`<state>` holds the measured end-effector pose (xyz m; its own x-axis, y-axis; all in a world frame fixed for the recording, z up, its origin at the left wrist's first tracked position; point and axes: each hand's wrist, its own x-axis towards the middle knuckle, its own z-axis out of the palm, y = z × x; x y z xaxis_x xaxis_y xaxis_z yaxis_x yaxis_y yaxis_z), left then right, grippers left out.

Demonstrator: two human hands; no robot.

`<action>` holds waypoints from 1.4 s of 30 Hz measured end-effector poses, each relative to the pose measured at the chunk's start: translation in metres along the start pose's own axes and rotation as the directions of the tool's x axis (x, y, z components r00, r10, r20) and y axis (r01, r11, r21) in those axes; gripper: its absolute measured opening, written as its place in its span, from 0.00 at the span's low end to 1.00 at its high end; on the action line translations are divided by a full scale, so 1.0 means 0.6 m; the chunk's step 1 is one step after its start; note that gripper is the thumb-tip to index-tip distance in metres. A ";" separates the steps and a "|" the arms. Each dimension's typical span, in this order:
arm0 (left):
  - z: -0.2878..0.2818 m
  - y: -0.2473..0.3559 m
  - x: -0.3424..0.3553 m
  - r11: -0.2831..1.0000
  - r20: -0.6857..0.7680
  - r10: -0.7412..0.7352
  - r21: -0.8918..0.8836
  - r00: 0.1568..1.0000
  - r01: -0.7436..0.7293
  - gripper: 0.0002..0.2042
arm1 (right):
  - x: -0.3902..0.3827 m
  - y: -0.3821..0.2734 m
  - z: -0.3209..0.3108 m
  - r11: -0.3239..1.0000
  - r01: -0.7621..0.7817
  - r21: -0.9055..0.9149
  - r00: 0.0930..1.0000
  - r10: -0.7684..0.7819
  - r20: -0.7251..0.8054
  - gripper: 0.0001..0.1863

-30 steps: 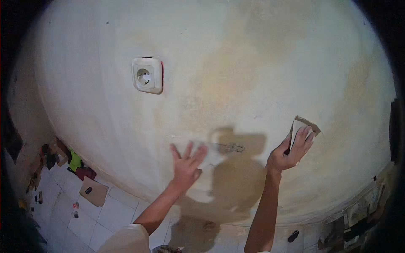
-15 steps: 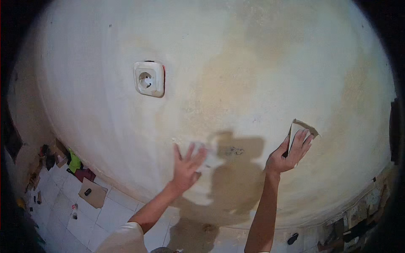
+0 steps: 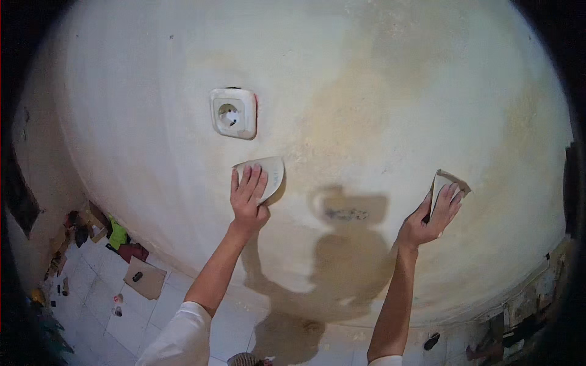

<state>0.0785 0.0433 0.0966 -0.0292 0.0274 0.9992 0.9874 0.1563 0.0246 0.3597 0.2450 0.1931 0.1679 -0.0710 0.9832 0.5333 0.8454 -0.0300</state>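
Note:
A pale curved sheet of paper [image 3: 272,177], likely sandpaper, is pressed to the stained white wall [image 3: 342,104] under my left hand [image 3: 247,195], whose fingers lie over it just below the white socket [image 3: 233,114]. Farther right, my right hand [image 3: 432,216] grips a folded piece of the same kind of paper [image 3: 444,180] against the wall, thumb at its left side and fingers across its face. My shadow falls between the hands over a dark scuffed mark [image 3: 347,214].
The tiled floor [image 3: 125,323] runs below the wall. At the left lie a brown sheet [image 3: 146,280] with a small black object on it, a lime-green item [image 3: 117,232], a dark red item [image 3: 132,252] and clutter. A black object [image 3: 431,341] and more clutter lie at the lower right.
My left hand has moved up the wall toward the socket, and the paper under it now shows clearly instead of as a blur. My right hand has shifted slightly rightward in the picture.

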 end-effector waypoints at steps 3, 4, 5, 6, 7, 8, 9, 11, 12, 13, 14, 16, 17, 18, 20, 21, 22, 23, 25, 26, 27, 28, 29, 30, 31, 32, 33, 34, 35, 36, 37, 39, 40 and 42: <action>-0.001 -0.001 0.004 1.000 -0.005 -0.020 0.000 1.000 0.020 0.30 | 0.000 0.000 -0.001 1.000 0.012 -0.018 1.000 -0.012 0.028 0.18; 0.003 -0.003 0.003 1.000 0.018 -0.010 -0.003 1.000 0.010 0.28 | 0.001 0.002 -0.003 0.999 0.020 -0.026 1.000 -0.019 0.018 0.18; 0.001 -0.003 0.004 1.000 0.012 -0.011 -0.006 1.000 0.011 0.28 | -0.011 0.000 -0.008 1.000 -0.008 -0.007 0.998 0.009 0.065 0.18; 0.000 -0.002 0.007 1.000 -0.005 -0.010 0.003 1.000 0.010 0.28 | -0.024 -0.002 -0.014 0.999 -0.037 0.010 0.993 0.035 0.111 0.19; -0.001 0.001 0.003 1.000 -0.024 -0.008 0.009 1.000 0.008 0.28 | -0.044 -0.010 -0.025 1.000 -0.029 0.005 0.994 0.028 0.107 0.19; -0.002 0.000 0.002 1.000 -0.031 -0.010 0.000 0.999 0.010 0.28 | -0.061 -0.022 -0.035 0.988 0.086 -0.132 0.982 -0.062 0.176 0.21; -0.003 -0.002 0.000 1.000 -0.028 -0.013 0.013 1.000 0.013 0.28 | -0.076 -0.036 -0.044 0.944 0.205 -0.257 0.957 -0.138 0.255 0.24; -0.004 -0.003 -0.002 1.000 -0.027 -0.022 0.015 0.999 0.023 0.27 | -0.107 -0.067 -0.064 0.955 0.190 -0.226 0.950 -0.120 0.290 0.24; -0.006 -0.001 -0.001 1.000 -0.021 -0.023 0.016 1.000 0.024 0.27 | -0.115 -0.078 -0.067 0.969 0.164 -0.186 0.940 -0.097 0.326 0.24; -0.008 -0.001 0.000 0.999 -0.014 -0.023 0.022 1.000 0.024 0.27 | -0.118 -0.087 -0.065 0.968 0.169 -0.187 0.939 -0.101 0.328 0.24; -0.007 0.001 -0.001 0.999 -0.014 -0.027 0.021 1.000 0.028 0.27 | -0.119 -0.093 -0.062 0.979 0.144 -0.146 0.937 -0.087 0.339 0.23; -0.008 0.000 -0.005 0.999 -0.011 -0.031 0.025 0.999 0.031 0.27 | -0.113 -0.101 -0.056 0.998 0.054 -0.036 0.939 -0.039 0.343 0.18; -0.009 0.000 -0.005 0.999 -0.006 -0.033 0.029 0.999 0.033 0.27 | -0.108 -0.100 -0.053 0.998 0.051 -0.032 0.937 -0.037 0.348 0.18; -0.008 0.001 -0.004 0.999 -0.008 -0.041 0.014 0.999 0.041 0.27 | -0.104 -0.095 -0.052 0.997 0.066 -0.040 0.943 -0.049 0.330 0.18; -0.007 0.003 -0.001 0.999 -0.004 -0.054 -0.003 0.999 0.054 0.28 | -0.086 -0.100 -0.056 0.992 0.109 -0.069 0.944 -0.082 0.319 0.17; -0.007 0.002 0.000 0.999 -0.013 -0.041 0.015 0.999 0.041 0.28 | -0.082 -0.104 -0.057 0.992 0.107 -0.068 0.942 -0.079 0.327 0.17; -0.006 0.003 0.002 0.999 -0.022 -0.027 0.028 0.999 0.028 0.28 | -0.079 -0.107 -0.060 0.992 0.108 -0.065 0.940 -0.081 0.332 0.18; -0.006 0.004 0.003 0.999 -0.013 -0.032 0.024 0.999 0.033 0.28 | -0.079 -0.109 -0.060 0.992 0.110 -0.061 0.937 -0.083 0.338 0.19; -0.007 0.006 0.005 0.999 -0.016 -0.034 0.038 0.999 0.035 0.27 | -0.086 -0.119 -0.048 0.994 0.109 -0.027 0.950 -0.096 0.297 0.17; -0.005 0.001 0.002 0.999 -0.018 -0.023 0.044 1.000 0.024 0.26 | -0.095 -0.124 -0.044 0.994 0.111 0.011 0.963 -0.111 0.245 0.15; -0.005 0.001 0.001 0.999 -0.010 -0.027 0.041 1.000 0.027 0.26 | -0.106 -0.129 -0.042 0.994 0.109 0.008 0.962 -0.107 0.253 0.15; -0.006 0.004 0.005 0.999 -0.010 -0.029 0.043 1.000 0.029 0.26 | -0.115 -0.132 -0.040 0.990 0.135 0.029 0.938 -0.137 0.318 0.15; -0.005 0.005 0.007 0.998 -0.011 -0.030 0.047 0.999 0.031 0.26 | -0.127 -0.136 -0.035 0.986 0.159 0.052 0.910 -0.167 0.380 0.16; -0.004 0.006 0.006 0.999 -0.010 -0.031 0.040 0.999 0.032 0.26 | -0.147 -0.137 -0.033 0.984 0.118 0.131 0.902 -0.162 0.400 0.16; -0.005 0.004 0.003 0.998 -0.004 -0.027 0.048 1.000 0.027 0.25 | -0.162 -0.143 -0.036 0.984 0.117 0.135 0.901 -0.163 0.402 0.16; -0.004 0.004 0.002 0.998 0.000 -0.023 0.051 1.000 0.023 0.25 | -0.175 -0.146 -0.042 0.975 0.151 0.162 0.834 -0.214 0.508 0.17; -0.002 0.004 0.001 0.999 0.000 -0.024 0.048 1.000 0.024 0.25 | -0.187 -0.148 -0.043 0.965 0.180 0.193 0.752 -0.261 0.605 0.18; -0.001 0.003 0.001 0.999 -0.013 -0.016 0.049 1.000 0.017 0.25 | -0.200 -0.151 -0.033 0.942 0.260 0.212 0.750 -0.335 0.570 0.21; -0.001 0.001 0.000 0.999 -0.025 -0.009 0.050 1.000 0.010 0.25 | -0.203 -0.141 -0.034 0.942 0.261 0.210 0.750 -0.335 0.570 0.21; -0.001 0.000 0.000 0.999 -0.027 -0.009 0.048 1.000 0.011 0.25 | -0.199 -0.126 -0.036 0.942 0.251 0.223 0.749 -0.335 0.572 0.20; -0.004 0.001 -0.002 0.999 -0.017 -0.018 0.039 1.000 0.018 0.25 | -0.193 -0.120 -0.040 0.941 0.240 0.238 0.744 -0.336 0.578 0.18; -0.011 -0.001 -0.002 0.999 -0.007 -0.032 0.030 0.999 0.032 0.25 | -0.181 -0.116 -0.028 0.977 0.137 0.165 0.859 -0.200 0.472 0.18; -0.010 0.001 0.001 0.999 -0.004 -0.029 0.035 1.000 0.030 0.25 | -0.172 -0.112 -0.027 0.995 0.026 0.099 0.938 -0.059 0.342 0.19; -0.006 0.001 0.001 0.999 -0.002 -0.019 0.039 1.000 0.019 0.26 | -0.180 -0.128 -0.033 0.995 -0.008 0.098 0.933 -0.028 0.358 0.20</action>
<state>0.0796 0.0397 0.0974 -0.0478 0.0227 0.9986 0.9798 0.1952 0.0424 0.3169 0.1771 0.0856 -0.1552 0.1002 0.9828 0.4480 0.8938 -0.0204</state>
